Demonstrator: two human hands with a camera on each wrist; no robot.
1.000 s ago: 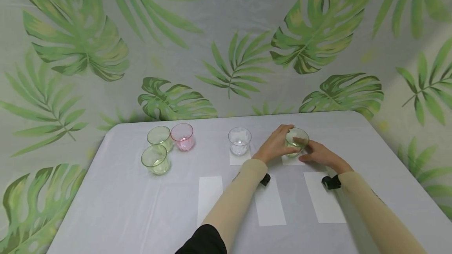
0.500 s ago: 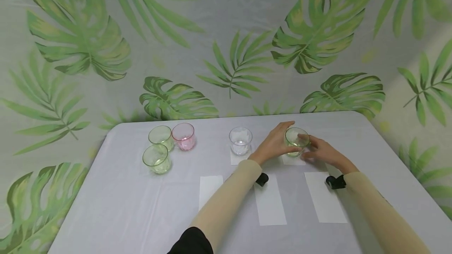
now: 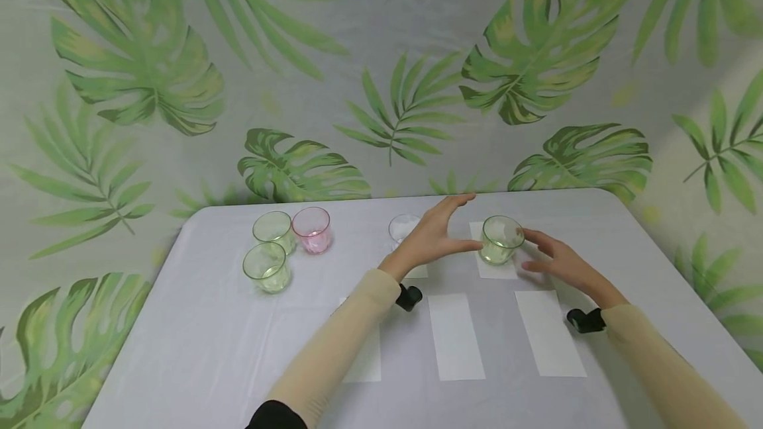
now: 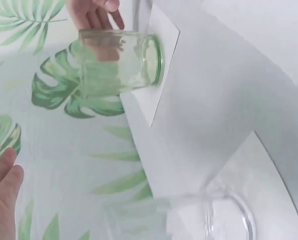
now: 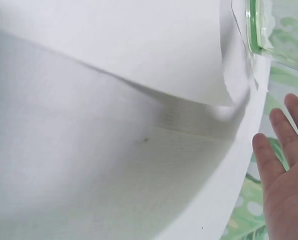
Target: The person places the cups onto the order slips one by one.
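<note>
A green-tinted glass (image 3: 502, 241) stands upright on a white paper (image 3: 497, 271) at the back right. My left hand (image 3: 430, 238) is just left of it, fingers spread and holding nothing. In front of a clear glass (image 3: 401, 225), that same hand partly hides it. My right hand (image 3: 563, 263) is right of the green glass with its fingers loosely extended; whether a fingertip touches the rim I cannot tell. The left wrist view shows the green glass (image 4: 121, 62) with the right hand's fingers (image 4: 96, 20) behind it. Straight fingers (image 5: 284, 145) also show in the right wrist view.
Two more green glasses (image 3: 268, 267) and a pink glass (image 3: 312, 230) stand grouped at the back left. Nearer the front lie white papers (image 3: 457, 336), one partly under the left sleeve (image 3: 334, 343). A leaf-patterned cloth (image 3: 286, 71) hangs behind the table.
My left hand has let go of the green glass and moved left, in front of the clear glass. My right hand has drawn back a little to the right. The green glass stays on its paper.
</note>
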